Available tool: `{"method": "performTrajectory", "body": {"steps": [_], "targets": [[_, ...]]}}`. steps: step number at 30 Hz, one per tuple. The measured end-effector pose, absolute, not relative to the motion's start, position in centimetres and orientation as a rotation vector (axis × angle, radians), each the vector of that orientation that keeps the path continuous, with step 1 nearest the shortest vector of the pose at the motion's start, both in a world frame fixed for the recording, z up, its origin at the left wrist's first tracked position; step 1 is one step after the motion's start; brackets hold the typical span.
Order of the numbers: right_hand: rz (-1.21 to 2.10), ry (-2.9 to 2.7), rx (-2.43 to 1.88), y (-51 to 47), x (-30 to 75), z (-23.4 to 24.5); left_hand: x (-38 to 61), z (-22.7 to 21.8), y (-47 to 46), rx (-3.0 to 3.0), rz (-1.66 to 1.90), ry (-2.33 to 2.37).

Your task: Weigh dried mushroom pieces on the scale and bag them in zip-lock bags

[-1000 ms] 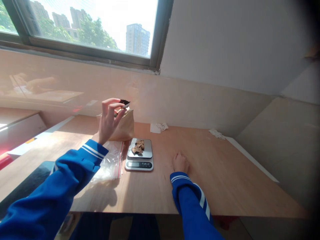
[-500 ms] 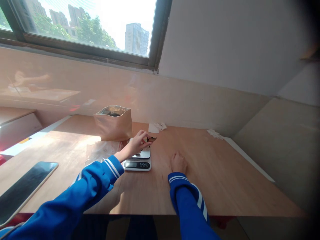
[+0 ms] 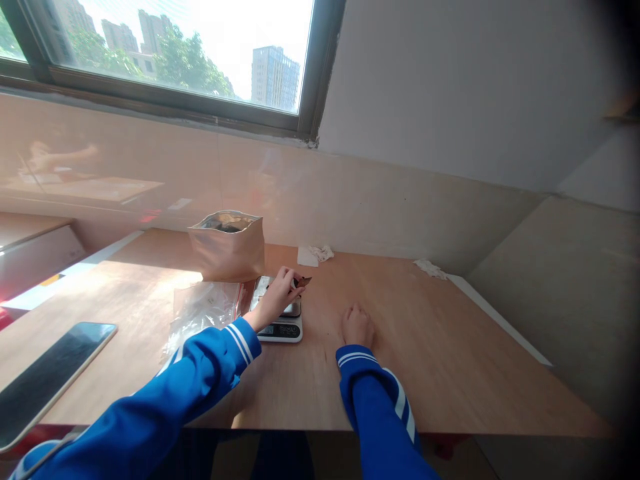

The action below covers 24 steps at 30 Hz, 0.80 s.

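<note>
Over the kitchen scale [image 3: 287, 331], my left hand [image 3: 279, 297] pinches a small dark brown piece [image 3: 303, 282] with a pointed tip; what it is exactly I cannot make out. Part of the scale's metal plate is covered by this hand, and its black display strip faces me. My right hand [image 3: 357, 325] rests on the table to the right of the scale, fingers curled in, with nothing visible in it. Just behind the scale stands an open copper-coloured pouch [image 3: 227, 253] with dark contents. A clear zip bag [image 3: 205, 310] lies flat left of the scale.
A phone [image 3: 55, 383] lies at the left of the wooden table [image 3: 450, 373]. Crumpled white tissues [image 3: 321, 253] and another tissue [image 3: 430, 269] sit along the back by the wall. A window [image 3: 190, 60] is above.
My left hand has shifted slightly right and toward me over the scale, still pinching the brown piece. More of the clear zip bag shows. My right hand has stayed put.
</note>
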State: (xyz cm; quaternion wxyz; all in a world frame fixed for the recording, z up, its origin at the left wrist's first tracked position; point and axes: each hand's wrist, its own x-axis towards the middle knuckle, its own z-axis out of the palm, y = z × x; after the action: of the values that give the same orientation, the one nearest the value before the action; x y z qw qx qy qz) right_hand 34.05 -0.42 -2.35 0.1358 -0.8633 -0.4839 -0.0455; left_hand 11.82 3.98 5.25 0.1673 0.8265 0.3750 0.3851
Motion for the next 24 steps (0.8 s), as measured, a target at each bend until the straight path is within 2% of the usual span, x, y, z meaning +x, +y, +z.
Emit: {"method": "performTrajectory", "body": {"steps": [7,16,24], "targets": [[-0.125,-1.383,-2.515,-0.3,34.1,-2.4,11.4,4.3,3.8,2.564,0.954,1.114],[-0.132,-1.382,-2.521,-0.5,33.9,-2.2,12.5,7.5,1.0,2.538,1.189,1.067],[-0.152,-1.391,-2.526,-1.0,33.6,-1.5,15.3,4.4,-4.5,2.672,0.780,1.003]]}}
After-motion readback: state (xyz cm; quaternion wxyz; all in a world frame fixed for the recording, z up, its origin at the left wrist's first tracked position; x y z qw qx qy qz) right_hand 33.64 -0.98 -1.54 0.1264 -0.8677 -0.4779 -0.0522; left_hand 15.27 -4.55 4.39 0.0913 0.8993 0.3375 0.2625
